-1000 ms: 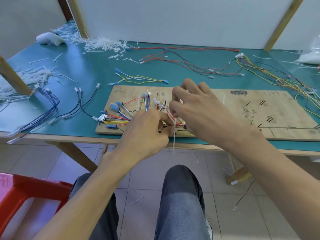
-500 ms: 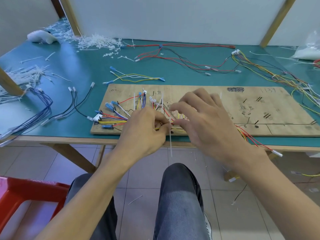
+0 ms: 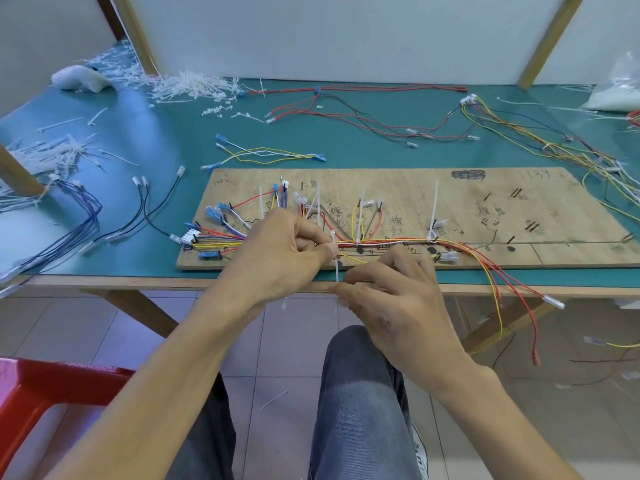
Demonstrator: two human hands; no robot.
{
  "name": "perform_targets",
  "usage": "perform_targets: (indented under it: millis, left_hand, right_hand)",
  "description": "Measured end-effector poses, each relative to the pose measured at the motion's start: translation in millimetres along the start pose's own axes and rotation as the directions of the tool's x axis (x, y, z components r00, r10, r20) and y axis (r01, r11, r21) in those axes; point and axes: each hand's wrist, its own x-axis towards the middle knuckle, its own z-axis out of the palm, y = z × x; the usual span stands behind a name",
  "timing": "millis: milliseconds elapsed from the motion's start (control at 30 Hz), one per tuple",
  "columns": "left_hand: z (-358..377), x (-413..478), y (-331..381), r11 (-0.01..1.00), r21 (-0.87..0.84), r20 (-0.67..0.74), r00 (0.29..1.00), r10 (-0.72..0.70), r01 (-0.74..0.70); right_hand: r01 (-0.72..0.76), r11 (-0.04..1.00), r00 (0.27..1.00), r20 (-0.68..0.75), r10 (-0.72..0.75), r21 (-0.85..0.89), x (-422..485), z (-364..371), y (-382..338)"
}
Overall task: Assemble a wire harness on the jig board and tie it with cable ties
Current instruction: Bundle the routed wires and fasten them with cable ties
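Note:
A wooden jig board lies on the green table. A harness of red, yellow, white and black wires runs along its front, with blue and white connectors fanned out at the left. Several white cable ties stand up from the bundle. My left hand pinches the head of a white cable tie against the bundle. My right hand pinches that tie's tail below the board's front edge. Red and yellow wire ends hang off the table at the right.
Loose wire sets lie behind the board, and blue and black leads lie to its left. Piles of white cable ties sit at the back left. A red stool stands by my left knee.
My right hand has come down off the bundle to the front edge and now pinches the tie's tail. The left hand stays at the tie's head. The view has shifted slightly.

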Motion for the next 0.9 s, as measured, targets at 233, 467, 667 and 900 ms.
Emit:
perform_targets:
  millis: [233, 467, 667, 900]
  left_hand:
    - [9, -2, -4, 0.993, 0.065, -0.058, 0.993, 0.099, -0.095]
    - [18, -8, -14, 0.952, 0.200, -0.193, 0.943, 0.272, -0.234]
    - [19, -13, -18, 0.906, 0.293, -0.231, 0.897, 0.378, -0.306]
    - [15, -16, -20, 0.825, 0.416, -0.175, 0.857, 0.485, -0.382]
  right_hand:
    - [-0.180, 0.981, 0.983, -0.024, 0.182, 0.067, 4, -2, -9]
    - [-0.609, 0.548, 0.773, 0.274, 0.572, 0.574, 16, -17, -26]
    - [-0.756, 0.198, 0.582, 0.503, 0.639, 0.623, 36, -15, -31]
    - [-0.766, 0.112, 0.552, 0.559, 0.619, 0.633, 42, -16, -25]
